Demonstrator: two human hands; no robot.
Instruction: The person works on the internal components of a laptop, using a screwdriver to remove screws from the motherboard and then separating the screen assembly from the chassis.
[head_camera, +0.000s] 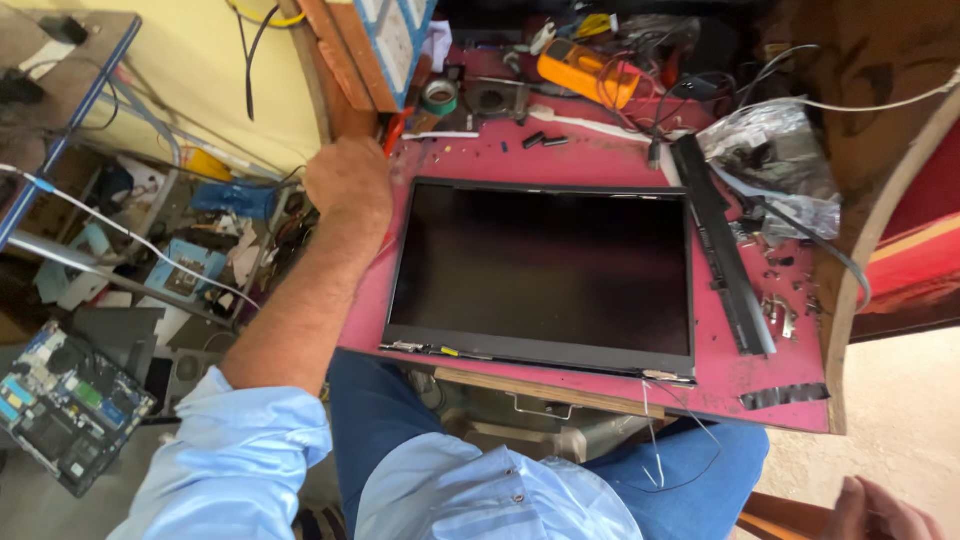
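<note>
Red table (620, 160): laptop screen panel (545, 270) lies flat, face up, mid-table, its near edge w/ hinges at the table's front edge. Black strip (725, 250) runs along the right edge. Your left hand (348, 180) is a closed fist at the table's left edge, near the panel's back-left corner; can't tell what it grips. Right hand (880, 510) is off-table, bottom right, resting on wood, fingers loose.

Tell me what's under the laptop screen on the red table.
The laptop screen lies flat on the red table, its near edge overhanging slightly above a wooden strip. Thin wires hang from its near right corner. Anything directly beneath the panel is covered. The left hand rests beside it.
</note>
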